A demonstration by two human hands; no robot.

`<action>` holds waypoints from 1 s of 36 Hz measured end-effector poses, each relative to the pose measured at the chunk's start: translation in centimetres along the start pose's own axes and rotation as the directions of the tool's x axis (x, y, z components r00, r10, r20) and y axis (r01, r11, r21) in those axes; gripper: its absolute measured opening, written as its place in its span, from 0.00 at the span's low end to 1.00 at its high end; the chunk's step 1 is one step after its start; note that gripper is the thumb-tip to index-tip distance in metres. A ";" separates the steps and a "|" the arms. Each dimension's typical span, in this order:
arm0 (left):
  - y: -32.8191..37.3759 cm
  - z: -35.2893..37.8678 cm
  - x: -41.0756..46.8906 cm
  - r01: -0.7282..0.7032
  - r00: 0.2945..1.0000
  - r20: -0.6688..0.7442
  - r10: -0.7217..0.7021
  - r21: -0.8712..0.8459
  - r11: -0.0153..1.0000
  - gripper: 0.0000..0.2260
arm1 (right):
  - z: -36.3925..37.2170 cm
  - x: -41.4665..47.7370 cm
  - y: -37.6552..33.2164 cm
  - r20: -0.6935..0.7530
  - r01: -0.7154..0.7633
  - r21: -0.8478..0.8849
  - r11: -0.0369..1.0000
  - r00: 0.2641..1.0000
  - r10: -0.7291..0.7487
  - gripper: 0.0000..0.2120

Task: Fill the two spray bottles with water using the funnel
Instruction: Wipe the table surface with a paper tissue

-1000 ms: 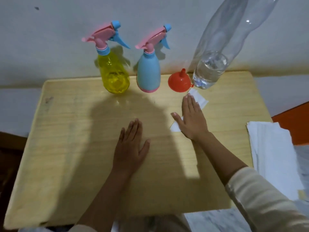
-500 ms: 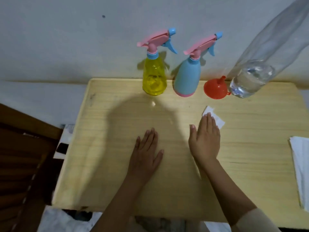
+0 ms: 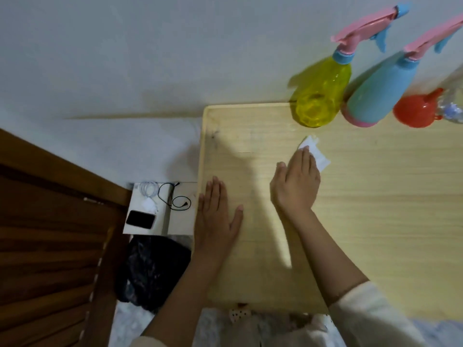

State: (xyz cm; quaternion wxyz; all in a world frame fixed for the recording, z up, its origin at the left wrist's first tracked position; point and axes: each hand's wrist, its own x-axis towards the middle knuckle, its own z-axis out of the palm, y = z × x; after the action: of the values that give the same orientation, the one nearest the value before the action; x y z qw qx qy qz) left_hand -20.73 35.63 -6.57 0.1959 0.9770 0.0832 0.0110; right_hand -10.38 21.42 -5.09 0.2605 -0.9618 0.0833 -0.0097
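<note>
A yellow spray bottle [image 3: 322, 95] and a blue spray bottle [image 3: 378, 92], both with pink and blue trigger heads, stand at the far edge of the wooden table [image 3: 375, 209]. To their right an orange funnel [image 3: 416, 111] lies mouth down. Only a sliver of the clear water bottle [image 3: 453, 106] shows at the right frame edge. My left hand [image 3: 216, 216] rests flat, fingers apart, at the table's left edge. My right hand [image 3: 297, 184] lies flat on the wood with its fingertips on a white paper scrap [image 3: 317, 152].
Left of the table, on the floor, a white box [image 3: 160, 209] carries a black phone [image 3: 140, 219] and coiled cables. A dark bundle of cloth [image 3: 152, 269] lies below it. Brown wooden furniture [image 3: 50, 246] fills the lower left. A pale wall runs behind the table.
The view has swung left, so the bottles and funnel now sit at the upper right. Both hands stay flat on the table; the right fingertips remain on the paper.
</note>
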 end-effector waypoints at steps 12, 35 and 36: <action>-0.3 -0.3 0.6 0.051 0.999 -0.007 -0.051 -0.006 0.999 0.38 | -0.3 -0.6 1.0 0.103 0.155 -0.204 0.967 0.985 -0.136 0.31; -0.3 -0.3 0.5 0.094 0.996 -0.005 -0.093 0.012 0.996 0.41 | -0.3 2.0 -0.4 0.158 0.236 -0.145 0.961 0.964 -0.213 0.29; -0.3 -0.3 0.5 0.095 0.995 -0.008 -0.095 0.010 0.995 0.41 | 0.2 1.8 -0.4 0.147 0.213 -0.158 0.964 0.971 -0.191 0.30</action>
State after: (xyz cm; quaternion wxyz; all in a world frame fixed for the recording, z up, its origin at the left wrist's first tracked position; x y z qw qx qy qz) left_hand -20.29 36.10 -6.45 0.1910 0.9729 0.1302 0.0049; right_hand -8.51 21.61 -5.13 0.1787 -0.9828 -0.0320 0.0340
